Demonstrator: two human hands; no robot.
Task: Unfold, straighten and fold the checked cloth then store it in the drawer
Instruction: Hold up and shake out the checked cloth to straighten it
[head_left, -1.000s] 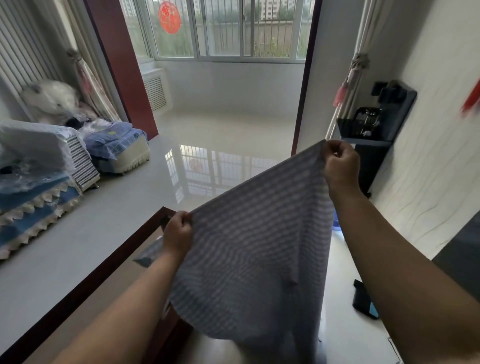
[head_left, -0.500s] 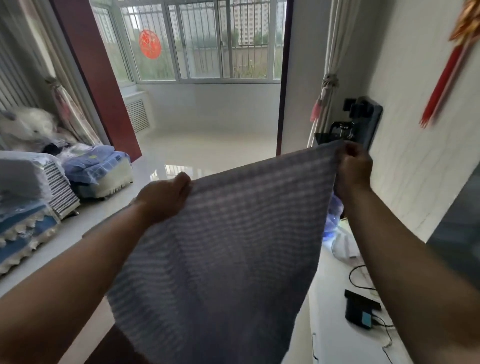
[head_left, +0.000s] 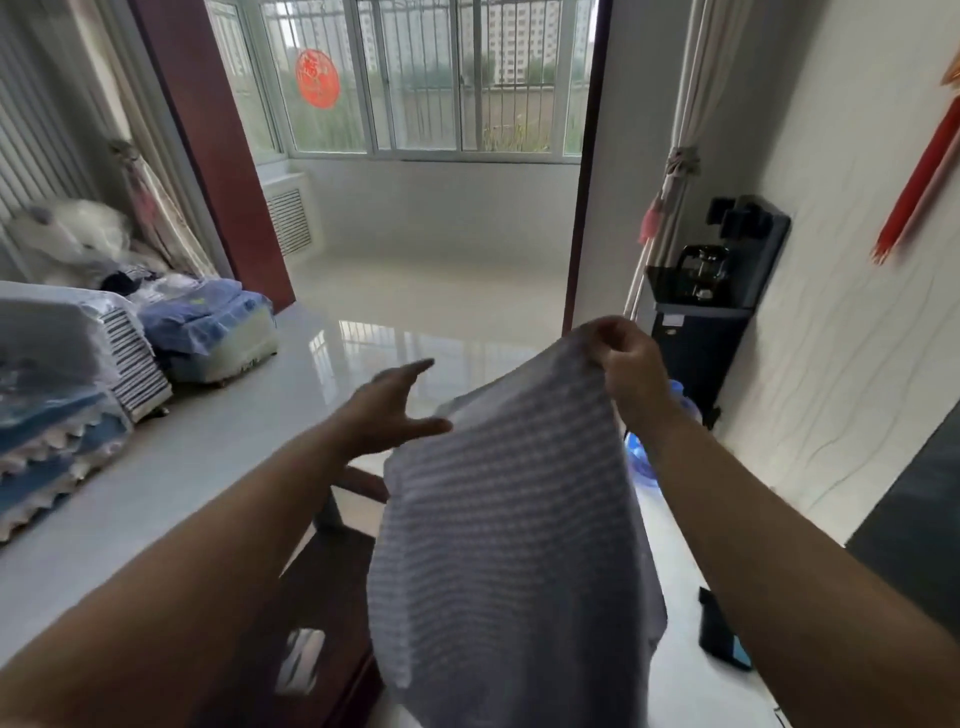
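The checked cloth (head_left: 511, 545), grey-blue with fine stripes, hangs in the air in front of me. My right hand (head_left: 626, 364) pinches its top corner at the upper right, so the cloth drapes down from there. My left hand (head_left: 392, 408) is beside the cloth's left edge with its fingers spread and straight, holding nothing. No drawer is in view.
A dark wooden table (head_left: 332, 587) lies below the cloth. Stacked bedding and cushions (head_left: 78, 379) fill the left side. A black water dispenser (head_left: 706, 306) stands by the right wall, and a dark device (head_left: 719, 631) lies on the floor. Pale tiled floor (head_left: 431, 291) stretches toward the window.
My left hand has let go of the cloth's left corner and opened. The cloth, held spread between both hands before, now hangs from my right hand alone.
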